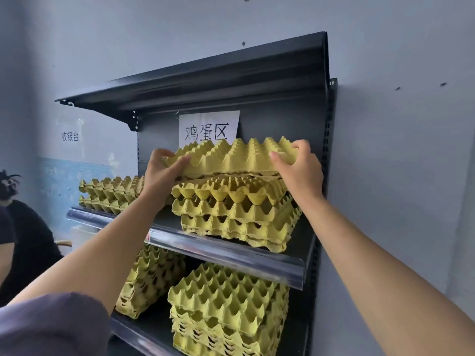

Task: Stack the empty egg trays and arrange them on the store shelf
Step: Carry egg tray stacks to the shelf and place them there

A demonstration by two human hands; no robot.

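A yellow-green egg tray [231, 159] is held just above a stack of like trays [236, 214] on the middle shelf [221, 249] of a dark metal rack. My left hand [160, 173] grips the tray's left edge, and my right hand [299, 167] grips its right edge. The tray tilts a little toward me, its near edge touching the stack's top. A lower stack [110, 194] stands at the shelf's left, partly hidden by my left forearm.
The shelf below carries a leaning stack [151, 278] on the left and an upright stack [226, 309] on the right. A paper sign [208, 128] hangs on the rack's back panel under the top shelf [195, 78]. A person in black [23, 242] sits at left.
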